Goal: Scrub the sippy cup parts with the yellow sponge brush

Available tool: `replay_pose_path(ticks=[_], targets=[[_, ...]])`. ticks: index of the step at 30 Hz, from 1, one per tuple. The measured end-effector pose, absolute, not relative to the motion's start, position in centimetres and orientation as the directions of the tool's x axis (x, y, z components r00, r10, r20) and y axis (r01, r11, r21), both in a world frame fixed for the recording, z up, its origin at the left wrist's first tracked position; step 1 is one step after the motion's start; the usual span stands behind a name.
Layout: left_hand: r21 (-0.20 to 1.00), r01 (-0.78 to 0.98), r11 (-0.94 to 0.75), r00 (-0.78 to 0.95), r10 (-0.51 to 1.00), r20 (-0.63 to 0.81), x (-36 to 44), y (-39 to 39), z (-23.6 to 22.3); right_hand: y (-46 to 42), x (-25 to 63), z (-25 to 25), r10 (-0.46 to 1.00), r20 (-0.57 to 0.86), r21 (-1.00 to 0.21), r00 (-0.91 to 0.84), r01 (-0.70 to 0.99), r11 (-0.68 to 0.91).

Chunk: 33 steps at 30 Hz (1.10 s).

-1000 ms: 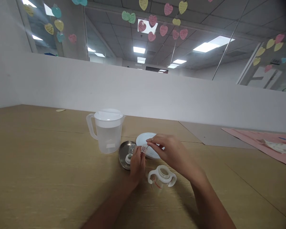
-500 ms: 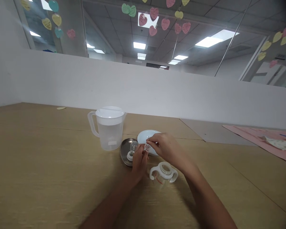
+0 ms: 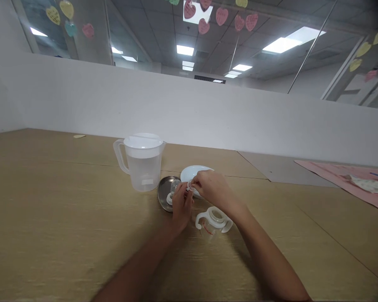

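My left hand (image 3: pixel 182 206) is closed, thumb and fingers pinching a small translucent round piece (image 3: pixel 190 185) that looks like a bottle nipple. The fingertips of my right hand (image 3: pixel 213 188) are pinched together right at that piece; what they hold is too small to make out. Below my right hand stands a clear baby bottle (image 3: pixel 216 215) with a white two-handled collar and red marks on its side. Beside my left hand lies an oval metal tray (image 3: pixel 164 188), holding a clear dome-shaped cap (image 3: pixel 174 186) and a white ring (image 3: pixel 169 199), partly covered by my fingers.
Behind my hands sits a pale blue-white plate (image 3: pixel 189 172), partly hidden. A lidded clear plastic pitcher (image 3: pixel 145 167) stands behind the tray to the left. A pink cloth (image 3: pixel 327 172) lies at the far right. A white wall (image 3: pixel 192 113) bounds the table's back.
My right fingertips have come down closer onto the small piece; the thin item seen between them earlier no longer shows. The view has tilted slightly, shifting everything upward.
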State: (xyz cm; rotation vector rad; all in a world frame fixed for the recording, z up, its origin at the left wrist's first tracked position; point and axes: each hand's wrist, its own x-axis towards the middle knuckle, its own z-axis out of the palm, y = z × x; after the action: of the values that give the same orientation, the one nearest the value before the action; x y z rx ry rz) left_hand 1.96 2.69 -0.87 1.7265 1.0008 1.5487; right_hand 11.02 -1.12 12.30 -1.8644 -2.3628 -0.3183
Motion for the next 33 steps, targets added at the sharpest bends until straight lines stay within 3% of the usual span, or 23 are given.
replay_pose_path(ticks=[8, 15, 24, 33], targets=[[0.858, 0.129, -0.498, 0.101, 0.867, 0.488, 2.4, 3.0, -0.7, -2.4, 11.7, 13.5, 0.883, 0.339, -0.005, -0.326, 0.938, 0.348], [0.844, 0.105, -0.526, 0.133, 0.848, 0.512, 1.8, 2.8, -0.4, -0.9, 11.6, 12.3, 0.917, 0.231, 0.054, -0.325, 0.945, 0.321], [0.84, 0.099, -0.533, 0.045, 0.846, 0.532, 1.6, 2.8, 0.3, 0.0, 11.0, 11.5, 0.909, 0.226, 0.072, -0.349, 0.937, 0.342], [0.762, 0.249, -0.598, 0.115, 0.799, 0.59, 1.7, 2.8, -0.7, -0.8, 11.3, 11.4, 0.832, 0.382, 0.043, -0.401, 0.908, 0.418]])
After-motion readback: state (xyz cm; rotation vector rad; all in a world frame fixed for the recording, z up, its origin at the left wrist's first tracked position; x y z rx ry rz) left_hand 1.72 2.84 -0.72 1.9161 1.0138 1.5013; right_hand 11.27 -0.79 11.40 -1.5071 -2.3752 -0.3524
